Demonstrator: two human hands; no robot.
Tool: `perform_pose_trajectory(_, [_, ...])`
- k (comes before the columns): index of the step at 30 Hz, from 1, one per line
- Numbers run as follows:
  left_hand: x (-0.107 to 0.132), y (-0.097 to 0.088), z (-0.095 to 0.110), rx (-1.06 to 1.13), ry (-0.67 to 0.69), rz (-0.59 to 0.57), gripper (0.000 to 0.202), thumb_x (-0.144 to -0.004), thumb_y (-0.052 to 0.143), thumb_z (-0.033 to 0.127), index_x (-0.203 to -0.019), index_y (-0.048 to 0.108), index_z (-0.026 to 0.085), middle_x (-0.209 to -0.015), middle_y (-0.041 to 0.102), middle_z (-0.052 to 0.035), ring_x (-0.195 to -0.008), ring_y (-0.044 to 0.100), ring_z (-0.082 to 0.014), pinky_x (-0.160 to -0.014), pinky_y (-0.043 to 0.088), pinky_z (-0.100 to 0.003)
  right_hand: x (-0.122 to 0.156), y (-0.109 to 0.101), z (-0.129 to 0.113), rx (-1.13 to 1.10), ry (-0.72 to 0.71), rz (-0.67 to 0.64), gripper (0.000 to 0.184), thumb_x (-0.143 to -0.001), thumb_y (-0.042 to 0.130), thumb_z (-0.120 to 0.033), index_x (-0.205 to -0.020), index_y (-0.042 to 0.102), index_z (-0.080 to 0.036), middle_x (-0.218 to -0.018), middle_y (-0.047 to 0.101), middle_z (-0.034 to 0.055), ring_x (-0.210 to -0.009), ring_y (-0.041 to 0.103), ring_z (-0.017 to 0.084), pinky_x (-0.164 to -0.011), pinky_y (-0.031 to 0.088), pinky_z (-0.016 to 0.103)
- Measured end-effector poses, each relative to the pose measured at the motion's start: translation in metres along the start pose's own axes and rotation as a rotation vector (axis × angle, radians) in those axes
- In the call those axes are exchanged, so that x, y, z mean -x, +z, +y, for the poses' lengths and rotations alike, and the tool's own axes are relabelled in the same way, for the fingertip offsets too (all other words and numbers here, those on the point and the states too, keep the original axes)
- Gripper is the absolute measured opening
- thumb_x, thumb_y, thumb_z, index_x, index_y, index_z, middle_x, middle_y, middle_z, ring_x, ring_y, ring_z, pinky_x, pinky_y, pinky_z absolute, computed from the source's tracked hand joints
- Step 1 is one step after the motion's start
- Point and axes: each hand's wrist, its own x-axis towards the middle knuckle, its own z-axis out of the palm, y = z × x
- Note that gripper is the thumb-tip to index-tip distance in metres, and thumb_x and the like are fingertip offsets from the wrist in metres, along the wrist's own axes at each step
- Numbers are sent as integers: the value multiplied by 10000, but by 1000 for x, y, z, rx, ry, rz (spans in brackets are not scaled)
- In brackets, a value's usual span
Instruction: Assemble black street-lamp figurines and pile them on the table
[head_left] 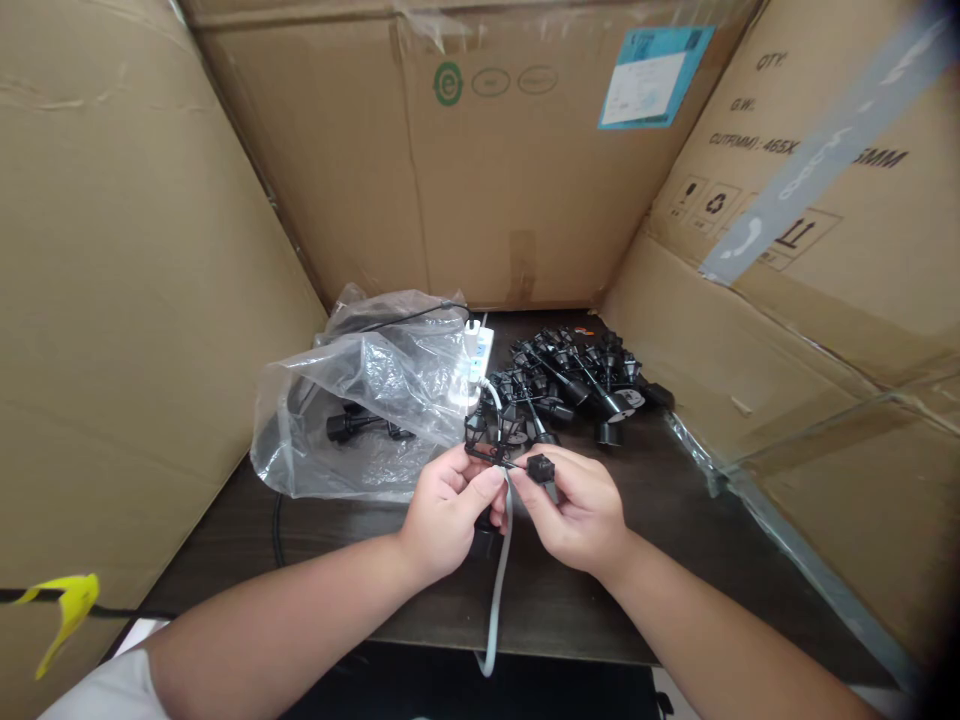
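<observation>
My left hand [448,510] pinches the black wire end of a small black lantern-shaped light fixture [484,435]. My right hand [577,505] grips a small square black connector [540,468], close to my left fingers. A grey cable [497,590] runs down from between my hands and loops over the table's front edge. Beyond my hands lies a heap of several black lantern fixtures [577,385]. To the left, a clear plastic bag [367,390] partly covers a white power strip [481,360] and holds a black fixture [360,428].
The dark table [570,590] is walled by large cardboard cartons [480,170] at the back and sides. A black cord [277,530] lies near the bag. A yellow tag [67,610] hangs on a black line at lower left.
</observation>
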Motion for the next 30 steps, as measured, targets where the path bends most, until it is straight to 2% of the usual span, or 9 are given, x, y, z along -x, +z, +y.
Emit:
perform_pose_trajectory(2, [1, 1, 0, 14, -3, -2, 170, -884, 618, 310, -902, 589, 143, -580, 535, 35, -508, 504, -99, -503, 508, -247, 0, -1, -1, 21, -24, -5, 227, -860, 561, -67, -667, 620, -172, -603, 666, 26, -545, 617, 137, -549, 510, 264])
perform_pose_trajectory(8, [2, 3, 3, -98, 44, 43, 226, -852, 654, 356, -905, 601, 143, -583, 585, 16, -512, 539, -108, -522, 503, -242, 4, 2, 4, -330, 300, -12, 200, -896, 565, -167, -700, 603, -174, -587, 648, 2, -485, 615, 121, -473, 518, 222])
perform_pose_trajectory(13, [5, -2, -1, -179, 149, 28, 176, -876, 626, 324, -891, 612, 149, -629, 615, -6, -551, 563, -111, -549, 501, -238, 8, 2, 7, -401, 393, -5, 124, -881, 596, -205, -764, 624, -176, -522, 577, -35, -416, 510, 90, -422, 447, 205])
perform_pose_trajectory(15, [5, -2, -2, -179, 148, 30, 182, -871, 631, 330, -869, 599, 150, -624, 611, -4, -544, 559, -111, -543, 499, -240, 8, 1, 5, -340, 322, -1, 134, -891, 572, -169, -767, 621, -183, -547, 591, -30, -443, 527, 92, -446, 456, 205])
perform_pose_trajectory(20, [2, 0, 3, -63, 48, 6, 210, -863, 643, 345, -875, 558, 153, -565, 565, 29, -500, 537, -103, -522, 507, -244, 3, -1, -2, 15, -63, 3, 214, -847, 547, -31, -709, 608, -183, -637, 649, 7, -559, 573, 114, -559, 483, 230])
perform_pose_trajectory(22, [1, 1, 3, -12, 29, -23, 193, -876, 629, 326, -895, 561, 147, -564, 561, 31, -494, 531, -101, -513, 508, -246, 3, -3, 0, 102, -152, -15, 211, -838, 531, -21, -741, 620, -186, -646, 658, 18, -575, 568, 128, -596, 488, 257])
perform_pose_trajectory(26, [1, 2, 1, 120, -24, -56, 179, -876, 632, 308, -885, 571, 140, -557, 532, 42, -463, 497, -87, -479, 502, -244, 4, -5, 5, 185, -193, -40, 164, -842, 525, -61, -827, 634, -182, -673, 661, 43, -599, 559, 157, -612, 487, 300])
perform_pose_trajectory(30, [2, 0, -1, 130, -19, -69, 177, -876, 634, 310, -871, 567, 146, -548, 527, 45, -449, 496, -87, -469, 502, -248, 4, -3, 1, 139, -91, -2, 160, -875, 524, -124, -769, 628, -186, -624, 633, 41, -557, 565, 156, -546, 493, 288])
